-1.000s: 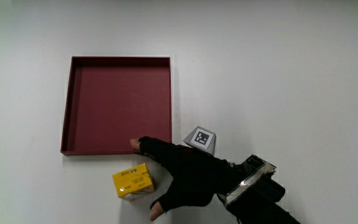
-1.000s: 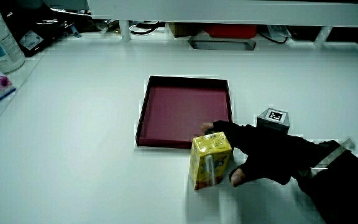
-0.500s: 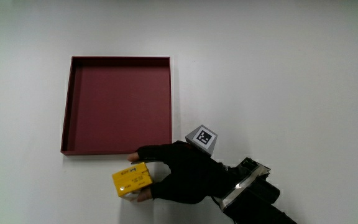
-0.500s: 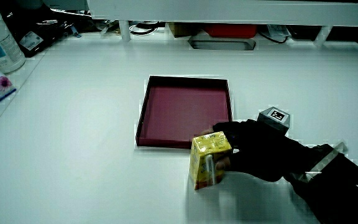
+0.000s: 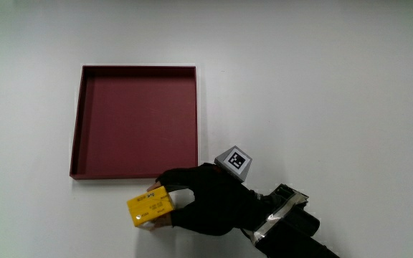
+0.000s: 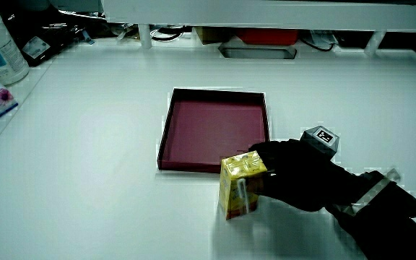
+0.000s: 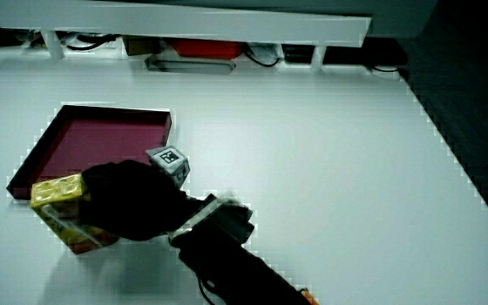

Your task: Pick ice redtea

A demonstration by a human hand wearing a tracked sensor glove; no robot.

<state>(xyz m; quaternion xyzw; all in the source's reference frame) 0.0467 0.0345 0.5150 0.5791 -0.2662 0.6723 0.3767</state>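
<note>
the carton (image 5: 150,207) stands on the table (image 5: 321,86) just beside the tray (image 5: 135,120), nearer the person; the hand (image 5: 210,200) has its fingers (image 5: 168,177) closed around its side.

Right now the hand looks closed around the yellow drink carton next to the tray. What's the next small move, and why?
Probably a short straight lift. The hand has its fingers wrapped around the yellow carton, which sits on the table just nearer the person than the red tray. In a side view the carton already looks tilted, so raise it clear of the tray rim.
</note>
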